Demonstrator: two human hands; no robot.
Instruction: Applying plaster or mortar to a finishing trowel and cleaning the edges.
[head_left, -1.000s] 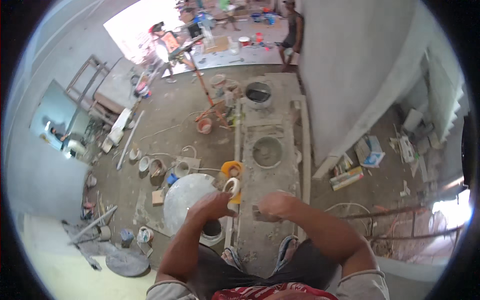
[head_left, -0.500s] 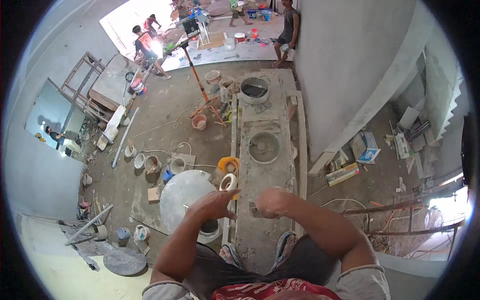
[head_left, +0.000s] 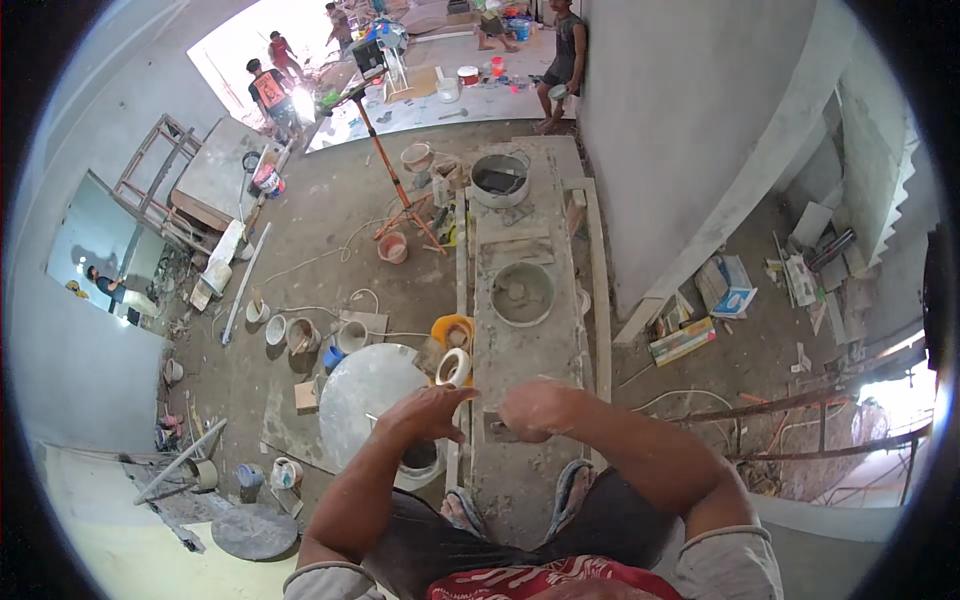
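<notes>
The person stands on a long grey cement-covered plank platform point(head_left: 520, 350) with both hands held close together in front of the body. The left hand point(head_left: 432, 410) has its fingers stretched out and loose, holding nothing; its fingertips are just beside a white roll of tape point(head_left: 453, 367) that stands at the left edge of the platform. The right hand point(head_left: 538, 408) is curled into a fist above the platform, and a small dark flat tool point(head_left: 497, 428) shows under it, but whether the fingers really grip it cannot be told.

Farther along the platform sits a round grey pan with wet cement point(head_left: 522, 293), and beyond it a dark metal bucket point(head_left: 499, 179). A thin wooden batten point(head_left: 598, 290) runs along the right edge, close to the grey plastered wall point(head_left: 680, 130).

To the left, below the platform, lies a round pale metal sheet point(head_left: 368, 395) on the dusty concrete floor point(head_left: 310, 250), with small pots around it. An orange tripod point(head_left: 385, 170) stands on open floor farther away.
</notes>
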